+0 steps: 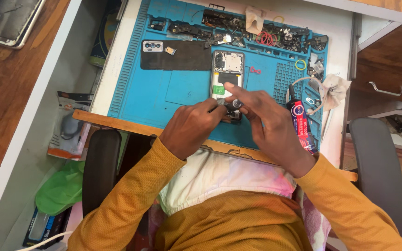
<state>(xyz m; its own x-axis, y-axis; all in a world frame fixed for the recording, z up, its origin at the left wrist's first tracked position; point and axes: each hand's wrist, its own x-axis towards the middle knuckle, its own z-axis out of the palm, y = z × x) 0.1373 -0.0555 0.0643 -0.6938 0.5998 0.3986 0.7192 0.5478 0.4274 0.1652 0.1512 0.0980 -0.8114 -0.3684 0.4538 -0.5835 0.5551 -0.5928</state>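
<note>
An opened phone (227,69) lies face down on the blue work mat (182,88), its circuit board and battery bay exposed. My left hand (192,126) rests on the phone's near end, fingers pressed against its lower edge. My right hand (264,123) holds a small screwdriver (236,103) upright, tip down on the phone's bottom section, forefinger stretched over the handle top. The phone's dark back cover (177,55) lies to the left on the mat.
Several small parts and screws fill the mat's top trays (257,30). A glue tube (301,122) and a white cloth (333,88) lie to the right. Another phone (8,21) sits on the wooden surface far left. Chair armrests (101,167) flank me.
</note>
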